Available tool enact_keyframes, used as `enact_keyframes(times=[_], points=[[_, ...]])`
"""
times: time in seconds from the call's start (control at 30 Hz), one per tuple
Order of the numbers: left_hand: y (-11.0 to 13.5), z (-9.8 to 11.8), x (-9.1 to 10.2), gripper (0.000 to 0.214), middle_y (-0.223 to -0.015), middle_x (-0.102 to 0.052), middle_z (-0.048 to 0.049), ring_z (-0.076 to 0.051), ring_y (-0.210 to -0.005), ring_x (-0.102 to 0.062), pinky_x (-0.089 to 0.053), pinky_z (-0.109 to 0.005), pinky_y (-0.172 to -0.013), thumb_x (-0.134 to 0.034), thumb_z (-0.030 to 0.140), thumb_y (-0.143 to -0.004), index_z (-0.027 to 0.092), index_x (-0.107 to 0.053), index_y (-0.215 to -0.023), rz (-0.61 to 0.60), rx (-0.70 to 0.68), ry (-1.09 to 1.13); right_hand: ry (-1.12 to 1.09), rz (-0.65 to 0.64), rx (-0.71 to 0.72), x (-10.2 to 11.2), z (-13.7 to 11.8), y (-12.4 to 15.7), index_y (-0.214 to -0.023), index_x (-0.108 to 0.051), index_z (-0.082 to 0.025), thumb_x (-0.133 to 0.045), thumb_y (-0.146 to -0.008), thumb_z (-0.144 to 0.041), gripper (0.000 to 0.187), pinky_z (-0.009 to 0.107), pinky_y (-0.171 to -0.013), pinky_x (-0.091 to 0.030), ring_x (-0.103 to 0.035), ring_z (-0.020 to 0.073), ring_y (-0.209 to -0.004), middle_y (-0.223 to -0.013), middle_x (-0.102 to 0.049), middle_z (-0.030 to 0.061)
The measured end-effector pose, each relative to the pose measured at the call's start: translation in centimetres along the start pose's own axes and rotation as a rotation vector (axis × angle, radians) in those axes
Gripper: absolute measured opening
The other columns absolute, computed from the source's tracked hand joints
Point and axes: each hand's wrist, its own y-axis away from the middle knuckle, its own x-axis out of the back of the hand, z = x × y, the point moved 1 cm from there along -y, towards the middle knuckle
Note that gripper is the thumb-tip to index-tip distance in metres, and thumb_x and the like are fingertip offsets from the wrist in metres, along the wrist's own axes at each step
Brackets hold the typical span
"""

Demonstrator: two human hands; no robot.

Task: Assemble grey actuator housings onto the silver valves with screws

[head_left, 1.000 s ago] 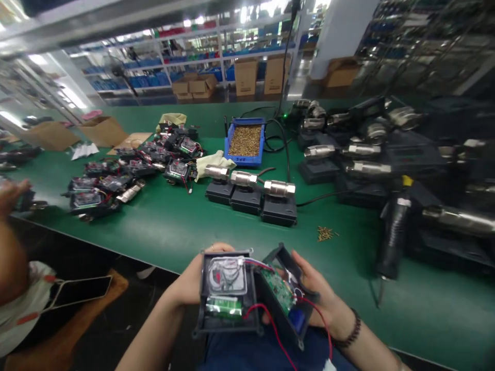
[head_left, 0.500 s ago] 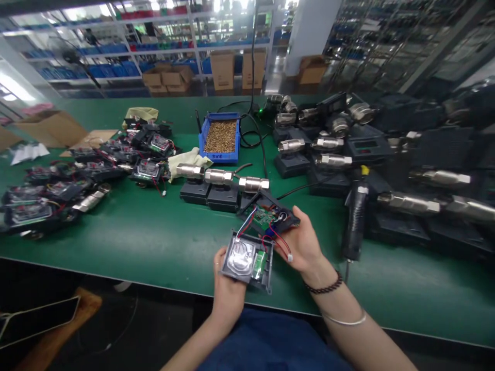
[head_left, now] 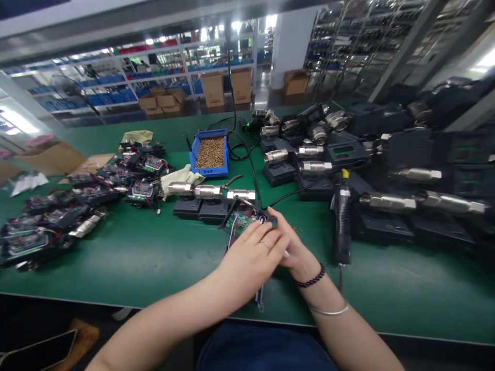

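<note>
My right hand (head_left: pixel 296 251) holds the upper half of an opened dark plastic meter housing from its right side; a green circuit board (head_left: pixel 240 221) lies inside it. Across that board and its wires reaches my left hand (head_left: pixel 253 255), fingers curled; what they pinch is hidden. A small white connector (head_left: pixel 286 254) shows between the two hands. Below, the other housing half (head_left: pixel 260 298) is mostly covered by my left hand and forearm, with just a corner showing. Blue, white and red wires (head_left: pixel 232 232) run down from the board.
Finished-looking meters with metal pipe fittings (head_left: pixel 209 192) stand just beyond my hands, more at right. A black electric screwdriver (head_left: pixel 342 221) is upright on the right. The blue bin (head_left: pixel 210 154) holds small brass parts. Opened units (head_left: pixel 34 237) are piled left. Small screws (head_left: pixel 297 229) lie nearby.
My left hand has left the lower housing half's left edge and moved up and right over the board and wires. My right hand still supports the upper half. The view has shifted slightly.
</note>
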Motion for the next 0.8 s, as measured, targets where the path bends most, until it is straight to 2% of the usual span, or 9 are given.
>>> enact_keyframes(times=[0.13,0.27,0.4,0.47,0.53,0.6,0.7,0.73,0.8], points=[[-0.6,0.4,-0.1,0.018,-0.063,-0.061,-0.0017,-0.018,-0.064,-0.060,-0.054,-0.030,-0.068,-0.053,0.012,-0.087,0.017,-0.061,-0.072,-0.002,0.037,0.023,-0.008,-0.002,0.041,0.3,0.0,-0.1,-0.072,-0.063,-0.017,-0.029,-0.096,-0.048,0.052,0.024,-0.054,-0.052,-0.063,0.0140,-0.053,-0.058,-0.067,0.0031],[0.7,-0.6,1.9,0.023,-0.061,-0.057,0.0001,-0.014,-0.058,-0.055,-0.046,-0.024,-0.055,-0.053,0.010,-0.077,0.019,-0.051,-0.056,0.053,0.366,0.277,-0.007,-0.016,0.041,0.6,0.3,-0.4,-0.084,-0.065,-0.016,-0.032,-0.092,-0.050,0.048,0.035,-0.067,-0.052,-0.064,0.0191,-0.062,-0.067,-0.070,0.0056],[1.1,-1.8,2.9,0.027,-0.091,-0.070,-0.0069,-0.018,-0.087,-0.066,-0.053,-0.028,-0.075,-0.050,0.011,-0.079,0.018,-0.056,-0.054,-0.009,0.594,0.669,-0.012,-0.018,0.042,1.0,0.6,-0.6,-0.088,-0.066,-0.017,-0.038,-0.089,-0.051,0.043,0.035,-0.068,-0.049,-0.063,0.0190,-0.063,-0.070,-0.071,0.0048],[1.3,-2.0,2.5,0.028,-0.120,-0.067,-0.0092,-0.021,-0.111,-0.062,-0.052,-0.033,-0.088,-0.044,0.013,-0.087,0.019,-0.070,-0.081,-0.075,0.575,0.810,-0.017,-0.014,0.056,1.2,0.7,-0.7,-0.085,-0.065,-0.018,-0.040,-0.089,-0.050,0.040,0.031,-0.064,-0.047,-0.061,0.0175,-0.060,-0.067,-0.071,0.0030],[1.7,-2.0,1.7,0.035,-0.140,-0.055,-0.0096,-0.023,-0.127,-0.052,-0.048,-0.039,-0.098,-0.041,0.014,-0.092,0.022,-0.067,-0.113,-0.093,0.511,0.703,-0.022,-0.007,0.076,1.3,0.7,-0.6,-0.082,-0.065,-0.019,-0.042,-0.088,-0.049,0.038,0.028,-0.059,-0.044,-0.060,0.0164,-0.056,-0.064,-0.070,0.0019],[2.1,-2.0,1.0,0.035,-0.147,-0.048,-0.0088,-0.026,-0.133,-0.044,-0.039,-0.048,-0.106,-0.046,0.017,-0.093,0.027,-0.064,-0.121,-0.003,0.490,0.342,-0.027,0.003,0.099,1.3,0.7,-0.6,-0.080,-0.065,-0.018,-0.042,-0.088,-0.048,0.038,0.027,-0.056,-0.042,-0.059,0.0160,-0.053,-0.063,-0.069,0.0020],[2.5,-2.2,0.7,0.018,-0.138,-0.056,-0.0084,-0.030,-0.130,-0.044,-0.030,-0.056,-0.108,-0.058,0.021,-0.090,0.028,-0.072,-0.099,0.173,0.505,-0.173,-0.039,0.013,0.133,1.2,0.6,-0.5,-0.083,-0.066,-0.018,-0.041,-0.088,-0.046,0.038,0.028,-0.058,-0.044,-0.061,0.0166,-0.056,-0.067,-0.071,0.0022],[2.4,-2.4,0.8,0.012,-0.131,-0.061,-0.0084,-0.031,-0.127,-0.047,-0.030,-0.058,-0.107,-0.062,0.022,-0.088,0.025,-0.073,-0.087,0.194,0.498,-0.244,-0.041,0.016,0.141,1.1,0.6,-0.5,-0.084,-0.066,-0.018,-0.040,-0.089,-0.046,0.038,0.029,-0.061,-0.046,-0.061,0.0171,-0.058,-0.067,-0.071,0.0022],[2.2,-2.5,1.4,0.022,-0.114,-0.070,-0.0070,-0.031,-0.118,-0.054,-0.035,-0.057,-0.103,-0.066,0.021,-0.084,0.022,-0.067,-0.062,0.168,0.462,-0.208,-0.039,0.019,0.150,1.0,0.6,-0.4,-0.084,-0.067,-0.018,-0.041,-0.088,-0.046,0.038,0.031,-0.066,-0.048,-0.063,0.0179,-0.061,-0.067,-0.071,0.0022]])
